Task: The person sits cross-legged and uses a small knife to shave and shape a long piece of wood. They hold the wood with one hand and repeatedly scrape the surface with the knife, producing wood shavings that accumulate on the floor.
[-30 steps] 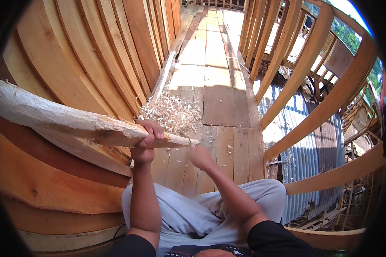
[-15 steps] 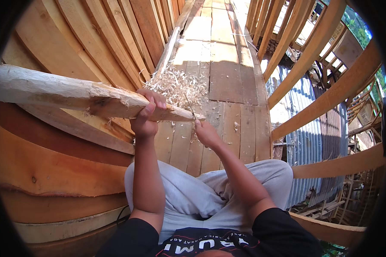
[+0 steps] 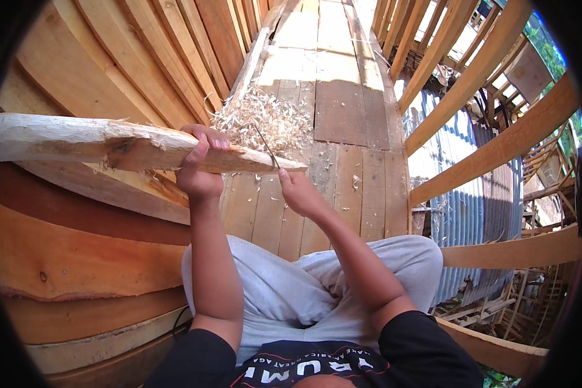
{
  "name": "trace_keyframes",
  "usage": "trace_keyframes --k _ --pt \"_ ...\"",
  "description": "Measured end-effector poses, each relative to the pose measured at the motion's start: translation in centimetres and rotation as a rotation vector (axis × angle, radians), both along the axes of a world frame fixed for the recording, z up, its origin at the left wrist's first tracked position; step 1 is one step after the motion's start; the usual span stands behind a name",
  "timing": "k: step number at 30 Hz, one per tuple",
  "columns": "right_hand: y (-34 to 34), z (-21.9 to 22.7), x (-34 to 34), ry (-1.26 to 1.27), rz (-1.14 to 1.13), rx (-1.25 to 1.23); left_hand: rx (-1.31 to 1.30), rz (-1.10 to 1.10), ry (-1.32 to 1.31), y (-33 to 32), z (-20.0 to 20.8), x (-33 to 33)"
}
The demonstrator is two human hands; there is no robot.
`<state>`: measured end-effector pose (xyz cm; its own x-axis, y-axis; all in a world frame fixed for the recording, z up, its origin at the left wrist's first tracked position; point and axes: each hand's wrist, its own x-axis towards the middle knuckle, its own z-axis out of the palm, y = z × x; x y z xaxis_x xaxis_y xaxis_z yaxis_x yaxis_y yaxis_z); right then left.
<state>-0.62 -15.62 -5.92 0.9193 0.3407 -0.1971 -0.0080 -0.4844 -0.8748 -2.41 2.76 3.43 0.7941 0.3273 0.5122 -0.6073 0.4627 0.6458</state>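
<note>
A long, pale, debarked wooden pole (image 3: 52,139) comes in from the left and narrows to a tapered tip in front of me. My left hand (image 3: 202,165) is closed round it a short way back from the tip, thumb on the near side. In the closed fingers of my right hand (image 3: 297,191) is a knife. Its thin dark blade (image 3: 265,145) lies across the pole's tapered end, pointing away and to the left. The knife's handle is hidden inside my fist.
A heap of curled wood shavings (image 3: 265,119) lies on the plank floor (image 3: 352,119) beyond the pole. Stacked timber boards (image 3: 97,249) rise along the left. On the right are curved wooden ribs (image 3: 491,171), with corrugated metal sheets (image 3: 475,213) below them.
My right hand and the knife have shifted left, back from the pole's tip. The left hand and the pole sit slightly farther left and higher in view.
</note>
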Motion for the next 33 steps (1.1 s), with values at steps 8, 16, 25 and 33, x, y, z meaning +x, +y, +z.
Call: trace_keyframes --k 8,16,25,33 --pt "-0.7 -4.4 1.1 -0.065 -0.085 -0.042 -0.027 0.214 0.045 -2.6 0.6 0.1" --pt "0.3 1.1 -0.6 -0.073 -0.008 -0.038 0.028 0.139 0.005 -2.9 0.7 -0.6" --pt "-0.1 0.2 -0.4 -0.086 -0.007 -0.079 0.024 0.134 0.011 -2.3 0.5 -0.5" --pt "-1.7 -2.8 2.6 0.173 -0.097 -0.163 0.051 0.124 0.025 -2.5 0.9 -0.4"
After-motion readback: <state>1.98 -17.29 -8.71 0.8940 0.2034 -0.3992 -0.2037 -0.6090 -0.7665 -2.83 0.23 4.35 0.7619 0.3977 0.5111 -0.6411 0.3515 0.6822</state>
